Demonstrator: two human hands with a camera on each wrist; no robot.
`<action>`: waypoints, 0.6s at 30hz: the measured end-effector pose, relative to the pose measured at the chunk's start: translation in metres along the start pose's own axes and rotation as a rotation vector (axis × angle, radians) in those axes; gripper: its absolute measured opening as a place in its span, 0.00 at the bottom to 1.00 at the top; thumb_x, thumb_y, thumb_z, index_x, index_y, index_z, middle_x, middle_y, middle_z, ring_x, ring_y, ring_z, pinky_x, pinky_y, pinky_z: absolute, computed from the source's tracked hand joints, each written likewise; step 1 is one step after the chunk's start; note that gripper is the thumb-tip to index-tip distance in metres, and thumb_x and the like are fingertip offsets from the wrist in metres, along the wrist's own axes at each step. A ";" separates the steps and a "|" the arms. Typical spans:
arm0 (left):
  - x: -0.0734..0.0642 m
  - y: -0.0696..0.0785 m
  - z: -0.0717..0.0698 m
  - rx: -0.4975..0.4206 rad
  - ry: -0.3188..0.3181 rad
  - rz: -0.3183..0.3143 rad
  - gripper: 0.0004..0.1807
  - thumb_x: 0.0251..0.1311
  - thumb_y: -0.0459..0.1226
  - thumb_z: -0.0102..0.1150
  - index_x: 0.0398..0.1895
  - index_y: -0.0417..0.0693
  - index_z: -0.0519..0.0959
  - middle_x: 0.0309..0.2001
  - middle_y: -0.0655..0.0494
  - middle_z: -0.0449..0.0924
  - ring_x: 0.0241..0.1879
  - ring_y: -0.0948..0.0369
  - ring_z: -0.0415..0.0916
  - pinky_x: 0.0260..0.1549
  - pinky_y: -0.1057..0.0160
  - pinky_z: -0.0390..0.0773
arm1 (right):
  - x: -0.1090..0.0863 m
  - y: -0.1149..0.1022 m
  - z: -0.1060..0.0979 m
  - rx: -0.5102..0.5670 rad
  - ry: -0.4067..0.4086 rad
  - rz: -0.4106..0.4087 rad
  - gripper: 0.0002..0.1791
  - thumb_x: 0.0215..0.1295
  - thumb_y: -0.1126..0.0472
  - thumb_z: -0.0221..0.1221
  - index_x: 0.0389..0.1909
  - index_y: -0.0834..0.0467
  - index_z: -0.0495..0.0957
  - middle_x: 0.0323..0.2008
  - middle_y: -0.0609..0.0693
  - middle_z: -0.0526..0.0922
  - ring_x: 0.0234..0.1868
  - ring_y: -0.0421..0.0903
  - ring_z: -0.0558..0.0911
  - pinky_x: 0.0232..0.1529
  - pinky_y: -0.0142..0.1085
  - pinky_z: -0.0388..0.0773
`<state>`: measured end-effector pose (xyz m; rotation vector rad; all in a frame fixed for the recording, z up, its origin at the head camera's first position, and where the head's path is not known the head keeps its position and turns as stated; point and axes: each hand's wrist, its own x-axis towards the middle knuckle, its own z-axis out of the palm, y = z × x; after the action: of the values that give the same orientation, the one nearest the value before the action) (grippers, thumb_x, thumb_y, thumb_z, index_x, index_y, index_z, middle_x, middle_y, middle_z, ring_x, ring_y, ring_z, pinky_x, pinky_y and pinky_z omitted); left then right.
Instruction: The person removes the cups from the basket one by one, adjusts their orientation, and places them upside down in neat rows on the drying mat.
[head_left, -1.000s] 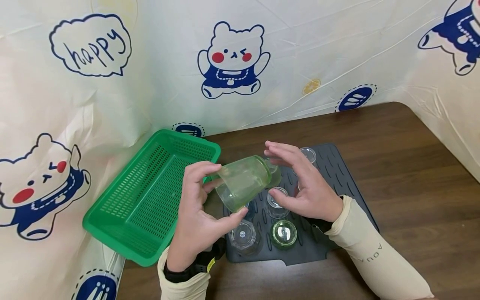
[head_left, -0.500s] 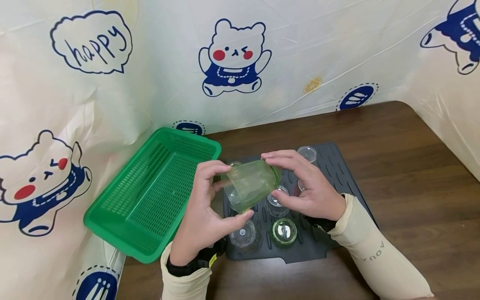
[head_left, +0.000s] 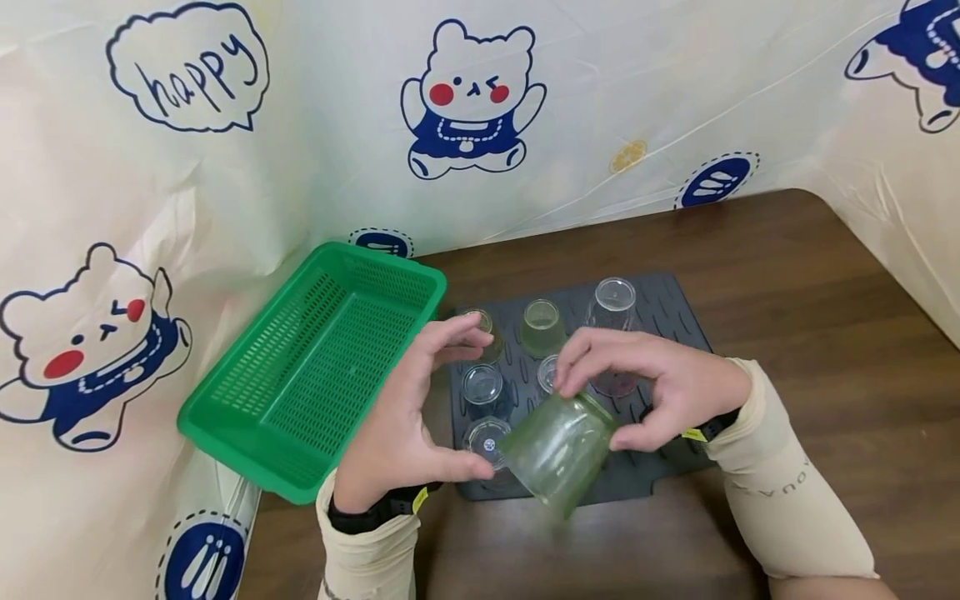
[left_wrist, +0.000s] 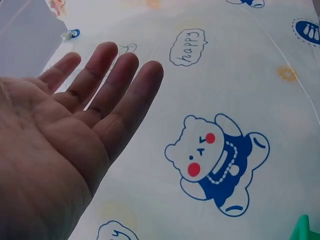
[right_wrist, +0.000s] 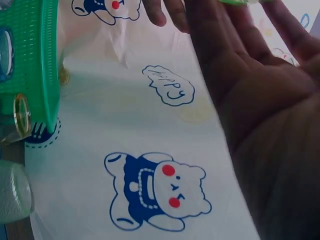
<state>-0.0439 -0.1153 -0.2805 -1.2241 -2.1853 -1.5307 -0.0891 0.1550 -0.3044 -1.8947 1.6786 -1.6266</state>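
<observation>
A pale green glass tumbler (head_left: 561, 454) is tilted in the air over the front of the dark grey mat (head_left: 675, 325). My right hand (head_left: 660, 383) grips it near its base, fingers on one side and thumb on the other. The tumbler's wider mouth points down and to the left. To its left is my left hand (head_left: 408, 425), fingers and thumb spread apart with nothing between them. In the left wrist view, that hand's fingers (left_wrist: 100, 90) are extended. Only a sliver of green glass (right_wrist: 240, 1) shows at the top of the right wrist view.
Several upside-down glasses stand on the mat, among them a green one (head_left: 543, 327), a tall clear one (head_left: 615, 300), a bluish one (head_left: 483, 387) and a faceted clear one (head_left: 487, 442). A green plastic basket (head_left: 435, 287) is at the left. Printed cloth (head_left: 570, 75) hangs behind.
My left hand has let go of the green tumbler, which both hands touched half a second ago. My right hand has carried it right and toward me, turning its mouth downward.
</observation>
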 end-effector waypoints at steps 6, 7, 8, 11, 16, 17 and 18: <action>-0.008 -0.017 -0.004 0.075 0.044 -0.058 0.51 0.49 0.64 0.62 0.68 0.39 0.60 0.55 0.48 0.71 0.54 0.53 0.70 0.53 0.53 0.71 | -0.024 0.008 -0.004 -0.107 -0.194 0.067 0.24 0.56 0.63 0.67 0.55 0.57 0.74 0.51 0.51 0.74 0.51 0.43 0.74 0.49 0.35 0.73; -0.008 -0.017 -0.004 0.079 0.042 -0.075 0.51 0.50 0.63 0.62 0.69 0.40 0.61 0.55 0.49 0.72 0.54 0.54 0.71 0.53 0.53 0.71 | -0.028 0.008 -0.003 -0.120 -0.208 0.104 0.24 0.56 0.63 0.66 0.54 0.55 0.74 0.51 0.49 0.74 0.50 0.42 0.73 0.49 0.34 0.73; -0.008 -0.016 -0.003 0.077 0.039 -0.089 0.50 0.50 0.63 0.63 0.69 0.41 0.61 0.55 0.50 0.72 0.54 0.54 0.71 0.53 0.53 0.70 | -0.032 0.007 -0.002 -0.143 -0.215 0.142 0.23 0.56 0.63 0.67 0.54 0.54 0.74 0.51 0.48 0.74 0.50 0.41 0.73 0.48 0.34 0.73; -0.009 -0.017 -0.002 0.079 0.029 -0.126 0.49 0.51 0.62 0.63 0.70 0.44 0.60 0.55 0.52 0.72 0.54 0.55 0.70 0.53 0.54 0.70 | -0.051 0.001 0.000 -0.274 -0.213 0.269 0.22 0.55 0.59 0.68 0.51 0.49 0.74 0.50 0.41 0.73 0.51 0.36 0.71 0.49 0.30 0.72; -0.008 -0.022 -0.002 0.080 0.028 -0.142 0.48 0.52 0.60 0.64 0.70 0.46 0.60 0.55 0.53 0.72 0.55 0.56 0.70 0.53 0.55 0.71 | -0.072 -0.023 -0.005 -0.427 -0.182 0.359 0.24 0.54 0.56 0.69 0.51 0.47 0.72 0.51 0.38 0.71 0.52 0.34 0.70 0.51 0.25 0.68; -0.008 -0.024 -0.003 0.086 0.026 -0.148 0.47 0.52 0.58 0.65 0.71 0.47 0.60 0.55 0.53 0.72 0.55 0.57 0.70 0.53 0.56 0.71 | -0.075 -0.025 -0.006 -0.461 -0.173 0.373 0.24 0.54 0.56 0.69 0.51 0.47 0.72 0.51 0.38 0.71 0.52 0.34 0.70 0.51 0.25 0.68; -0.008 -0.026 -0.003 0.095 0.026 -0.156 0.47 0.51 0.57 0.66 0.71 0.49 0.60 0.55 0.55 0.72 0.55 0.58 0.70 0.53 0.56 0.71 | -0.077 -0.025 -0.007 -0.502 -0.163 0.394 0.23 0.54 0.55 0.69 0.50 0.46 0.72 0.51 0.37 0.70 0.51 0.34 0.70 0.50 0.24 0.68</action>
<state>-0.0583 -0.1249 -0.3019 -1.0216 -2.3555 -1.4705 -0.0629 0.2272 -0.3306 -1.6569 2.3531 -0.9404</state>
